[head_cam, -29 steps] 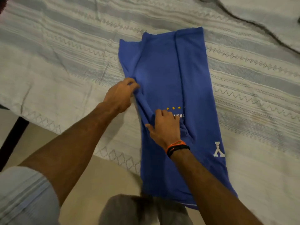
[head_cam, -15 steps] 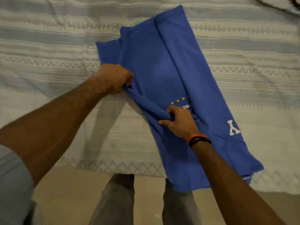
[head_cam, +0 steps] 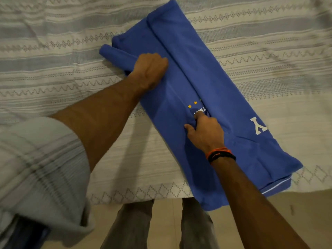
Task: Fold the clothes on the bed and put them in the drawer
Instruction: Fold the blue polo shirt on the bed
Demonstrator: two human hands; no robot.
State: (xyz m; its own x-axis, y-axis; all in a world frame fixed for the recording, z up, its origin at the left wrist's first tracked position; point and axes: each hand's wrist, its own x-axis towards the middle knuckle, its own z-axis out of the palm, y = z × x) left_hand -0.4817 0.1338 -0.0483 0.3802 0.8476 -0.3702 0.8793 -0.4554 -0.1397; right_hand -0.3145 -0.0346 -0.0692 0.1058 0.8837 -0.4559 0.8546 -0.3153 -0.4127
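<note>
A blue T-shirt [head_cam: 206, 72] with a white letter and small yellow stars lies lengthwise on the striped bedsheet [head_cam: 53, 72], its right side folded in. Its lower end hangs a little over the bed's front edge. My left hand [head_cam: 150, 71] grips the shirt's left fold near the sleeve, which sticks out to the left. My right hand [head_cam: 204, 131] pinches the same fold lower down, beside the printed text. The left side now lies folded over the middle of the shirt. No drawer is in view.
The bed's front edge [head_cam: 143, 194] runs across the lower part of the view, with beige floor [head_cam: 167, 221] and my legs below it. Patterned sheet extends on both sides of the shirt.
Both hands have carried the shirt's left edge rightward over its middle, so the fold now lies flatter. The view has shifted closer and the shirt looks more slanted.
</note>
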